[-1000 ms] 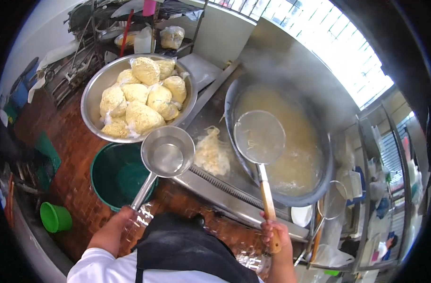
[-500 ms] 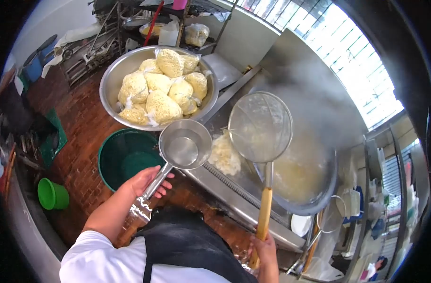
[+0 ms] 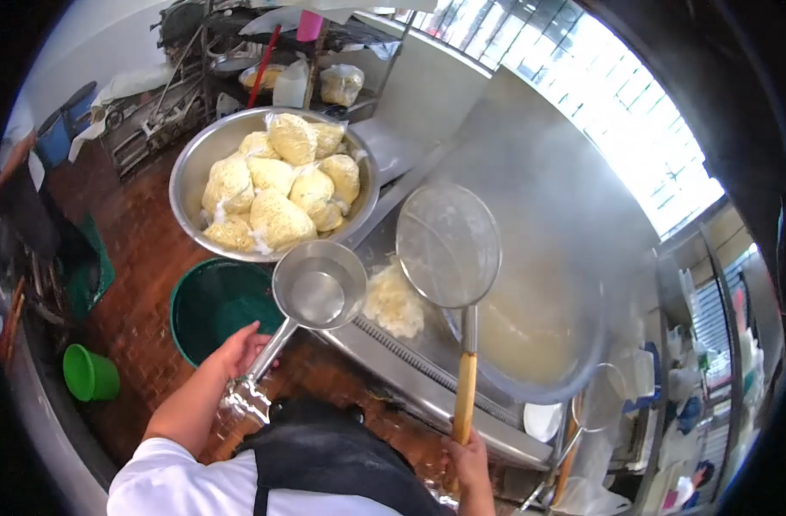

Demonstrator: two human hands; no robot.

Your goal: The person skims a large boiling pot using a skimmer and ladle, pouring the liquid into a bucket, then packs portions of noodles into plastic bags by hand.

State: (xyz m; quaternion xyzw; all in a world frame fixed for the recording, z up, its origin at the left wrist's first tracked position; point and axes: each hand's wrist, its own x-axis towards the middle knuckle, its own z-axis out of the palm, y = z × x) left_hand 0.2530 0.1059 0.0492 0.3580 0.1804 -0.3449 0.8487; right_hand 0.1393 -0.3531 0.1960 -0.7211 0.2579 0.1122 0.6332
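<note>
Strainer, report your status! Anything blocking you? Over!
Right hand grips strainer. Left hand at dipper handle, hold unclear. Strainer and dipper apart. Steam partly veils pot.

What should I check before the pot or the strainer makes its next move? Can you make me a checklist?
1. Left hand holding the metal pot: ok, its fingers are around the handle.
2. Right hand holding the strainer: ok, by its wooden handle.
3. Clear view into the big vat: not ok, steam blurs its far side.
4. Surface beside the vat tidy: not ok, a pale heap lies there.
5. Filled bags inside the metal basin: ok.
6. Metal pot empty: cannot tell.
</note>
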